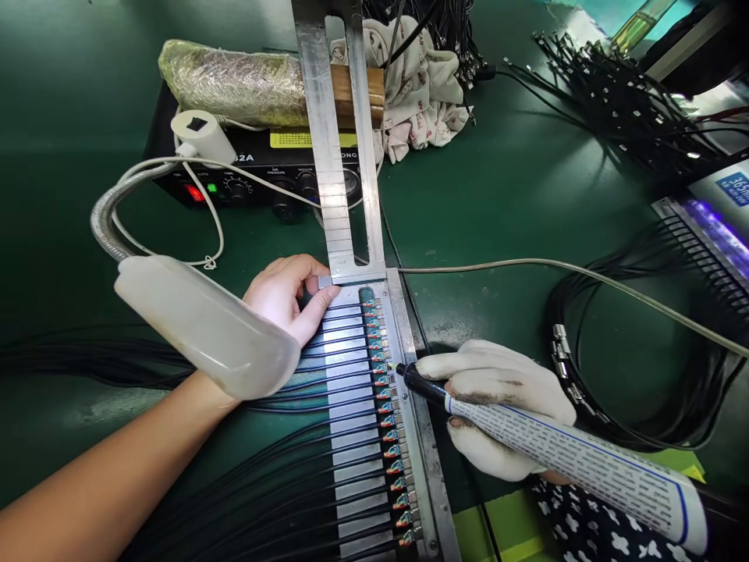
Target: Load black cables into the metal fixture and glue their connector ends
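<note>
A long metal jig [358, 441] lies before me, holding a row of black cables [281, 449] with small metal connectors [400, 499]; coloured wires show at their ends. My bare left hand [286, 297] pinches the far left corner of the jig, thumb on top; the lamp hides part of its wrist. In a white glove with stained fingertips, my right hand [503, 402] is closed around a glue syringe [579, 460] with a printed label. The black nozzle of the syringe points left, its tip at a connector partway along the row.
A white lamp [204, 324] on a bendy neck hangs over my left forearm. Behind stand a black dispenser box [251, 176], a film-wrapped roll [234, 82] and a crumpled cloth [427, 86]. Coiled cables [562, 375] and a purple-lit unit [717, 226] are on the right.
</note>
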Demonstrator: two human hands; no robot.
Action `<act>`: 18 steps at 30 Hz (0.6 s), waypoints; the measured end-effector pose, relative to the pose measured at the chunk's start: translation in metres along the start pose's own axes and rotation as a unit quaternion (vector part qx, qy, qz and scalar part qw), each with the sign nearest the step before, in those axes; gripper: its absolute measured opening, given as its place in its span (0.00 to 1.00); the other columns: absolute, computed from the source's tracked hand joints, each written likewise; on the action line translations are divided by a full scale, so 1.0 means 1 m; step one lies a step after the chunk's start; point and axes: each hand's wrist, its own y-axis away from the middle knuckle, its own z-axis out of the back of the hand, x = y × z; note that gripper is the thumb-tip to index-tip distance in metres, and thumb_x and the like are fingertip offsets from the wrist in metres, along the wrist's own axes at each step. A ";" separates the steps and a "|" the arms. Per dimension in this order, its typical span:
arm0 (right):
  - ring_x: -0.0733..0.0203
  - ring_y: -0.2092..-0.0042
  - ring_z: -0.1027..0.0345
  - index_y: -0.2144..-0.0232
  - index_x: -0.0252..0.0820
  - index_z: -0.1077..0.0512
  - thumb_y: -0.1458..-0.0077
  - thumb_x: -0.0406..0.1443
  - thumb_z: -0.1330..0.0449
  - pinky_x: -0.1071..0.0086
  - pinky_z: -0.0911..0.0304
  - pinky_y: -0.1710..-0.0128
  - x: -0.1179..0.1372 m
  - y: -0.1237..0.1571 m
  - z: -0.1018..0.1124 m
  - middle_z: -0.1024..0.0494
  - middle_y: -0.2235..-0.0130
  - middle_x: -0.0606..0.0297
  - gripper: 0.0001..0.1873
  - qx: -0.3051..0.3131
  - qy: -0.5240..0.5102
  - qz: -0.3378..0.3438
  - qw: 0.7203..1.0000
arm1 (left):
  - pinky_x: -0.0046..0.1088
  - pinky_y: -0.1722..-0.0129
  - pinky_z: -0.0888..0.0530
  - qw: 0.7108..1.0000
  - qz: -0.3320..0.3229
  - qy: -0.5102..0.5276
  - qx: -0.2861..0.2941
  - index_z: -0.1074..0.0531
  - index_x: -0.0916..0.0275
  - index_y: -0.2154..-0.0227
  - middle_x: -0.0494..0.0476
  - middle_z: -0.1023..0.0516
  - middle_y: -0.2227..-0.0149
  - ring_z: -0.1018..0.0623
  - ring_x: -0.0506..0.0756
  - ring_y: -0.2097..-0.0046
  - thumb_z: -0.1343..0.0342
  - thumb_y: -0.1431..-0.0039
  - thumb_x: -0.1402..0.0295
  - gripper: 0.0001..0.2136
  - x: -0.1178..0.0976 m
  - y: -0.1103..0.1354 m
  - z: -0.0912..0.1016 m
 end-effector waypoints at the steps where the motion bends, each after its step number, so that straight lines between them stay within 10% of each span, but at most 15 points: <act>1: 0.62 0.71 0.26 0.69 0.41 0.31 0.49 0.28 0.43 0.65 0.34 0.73 0.000 0.000 0.000 0.16 0.65 0.58 0.05 0.000 -0.002 0.002 1.000 | 0.33 0.68 0.35 1.000 0.001 0.000 0.001 0.30 0.59 0.67 0.54 0.29 0.70 0.29 0.56 0.67 0.49 0.43 0.56 0.12 0.000 0.000 0.000; 18: 0.59 0.69 0.23 0.67 0.43 0.30 0.48 0.29 0.41 0.64 0.32 0.72 -0.003 0.000 0.000 0.16 0.64 0.59 0.05 -0.010 -0.015 0.000 1.000 | 0.32 0.70 0.35 1.000 0.008 0.001 0.005 0.30 0.59 0.68 0.54 0.29 0.69 0.29 0.56 0.67 0.48 0.43 0.56 0.11 -0.001 0.001 0.001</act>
